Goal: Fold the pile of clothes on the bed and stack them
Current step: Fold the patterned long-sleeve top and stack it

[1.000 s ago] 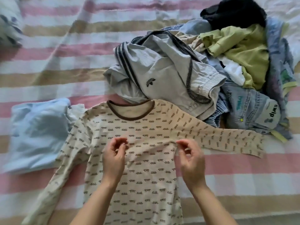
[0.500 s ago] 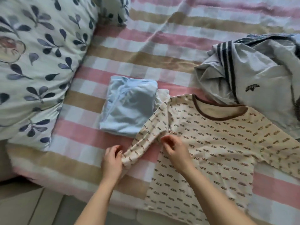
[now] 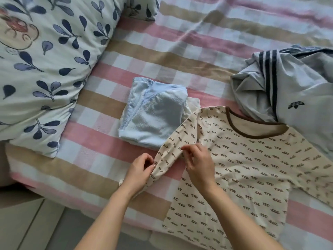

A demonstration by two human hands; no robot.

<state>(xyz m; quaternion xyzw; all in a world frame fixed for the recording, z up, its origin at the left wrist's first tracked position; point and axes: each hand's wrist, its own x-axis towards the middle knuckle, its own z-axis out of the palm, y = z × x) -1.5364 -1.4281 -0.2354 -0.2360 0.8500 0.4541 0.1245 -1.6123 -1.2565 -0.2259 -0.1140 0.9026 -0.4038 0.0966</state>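
Note:
A cream long-sleeved shirt [image 3: 248, 165] with small brown marks and a brown collar lies flat on the bed, front up. My left hand [image 3: 139, 172] pinches the outer edge of its left sleeve low down. My right hand [image 3: 197, 163] pinches the same sleeve higher up, near the armpit seam. A folded light blue garment [image 3: 153, 116] sits just beyond the sleeve, with a white piece under it. A crumpled grey garment [image 3: 292, 89] with dark stripes and a trefoil logo lies at the far right, touching the shirt's collar area.
The bed's sheet [image 3: 180, 51] has pink, tan and white stripes. A leaf-print pillow [image 3: 45, 65] fills the left side. The bed's near edge runs across the lower left, with pale floor [image 3: 36, 222] below it.
The view swung left from the clothes pile to the pillow side. Both hands left the shirt's chest and took hold of its left sleeve; since then the sleeve has been drawn straighter.

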